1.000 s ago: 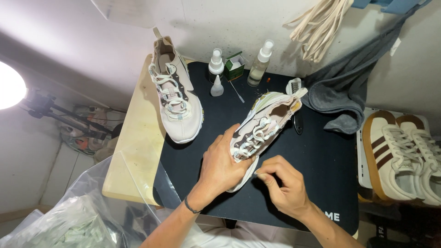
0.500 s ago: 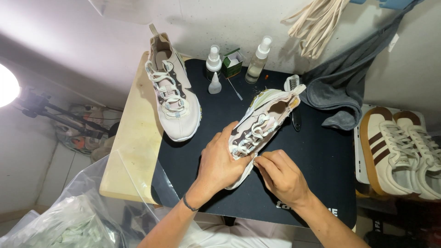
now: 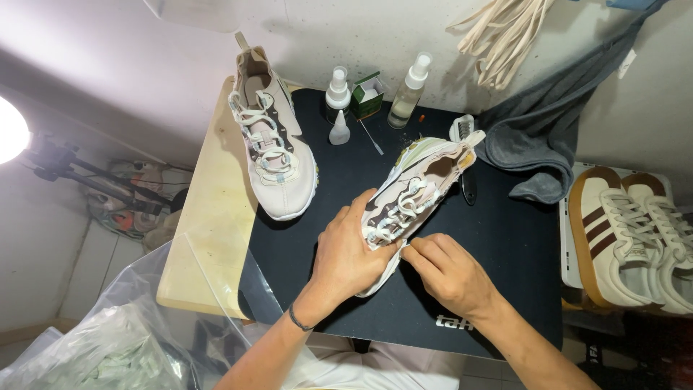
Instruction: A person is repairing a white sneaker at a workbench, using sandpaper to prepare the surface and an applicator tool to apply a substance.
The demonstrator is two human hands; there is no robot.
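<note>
A pale beige sneaker [image 3: 422,180] with white laces lies tilted on its side on the black mat [image 3: 505,238]. My left hand [image 3: 346,253] wraps around its toe end and holds it. My right hand [image 3: 447,271] pinches the shoe's lower edge near the laces, fingers closed on it. The matching sneaker [image 3: 271,148] rests upright at the mat's left edge, toe toward me, untouched.
Two spray bottles [image 3: 410,90], a small dropper bottle [image 3: 339,128] and a green box [image 3: 368,94] stand at the mat's back. A grey cloth [image 3: 538,137] lies at the right. A white pair of striped sneakers [image 3: 621,238] sits far right. A clear plastic bag [image 3: 108,339] is lower left.
My right hand has slid left along the shoe toward my left hand. The held sneaker has shifted slightly; the other shoe has stayed put.
</note>
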